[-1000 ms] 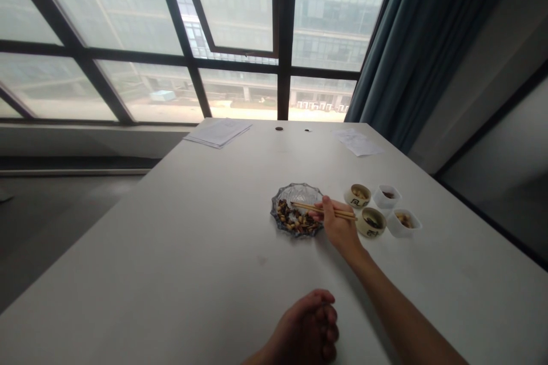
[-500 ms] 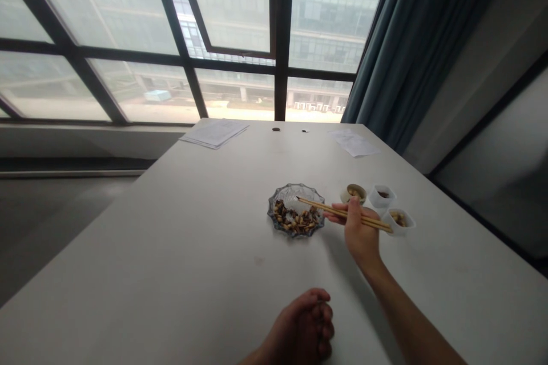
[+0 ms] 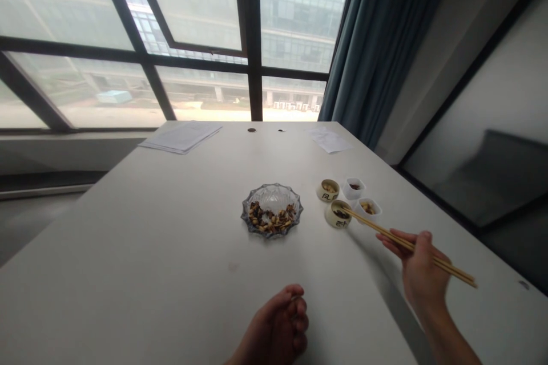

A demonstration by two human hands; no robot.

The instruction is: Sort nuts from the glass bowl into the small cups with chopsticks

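My right hand (image 3: 426, 274) grips a pair of wooden chopsticks (image 3: 385, 234), whose tips reach into a small cream cup (image 3: 335, 221) with a dark character on its side. Dark bits lie inside that cup. A clear scalloped glass bowl (image 3: 273, 191) stands to the left, with mixed brown and pale dried pieces along its near side. Nearer to me, my left hand (image 3: 276, 325) rests on the white table, fingers curled and holding nothing that I can see.
Behind the cup stand a second cream cup (image 3: 322, 193) with pale pieces and two translucent plastic cups, one with dark red bits (image 3: 354, 187), one with tan pieces (image 3: 369, 206). Paper sheets (image 3: 182, 137) and more paper (image 3: 330, 140) lie at the table's far end.
My right hand has moved right, taking the chopstick tips from over the glass bowl into the near cream cup. The view has turned to the right. My left hand keeps its curled pose.
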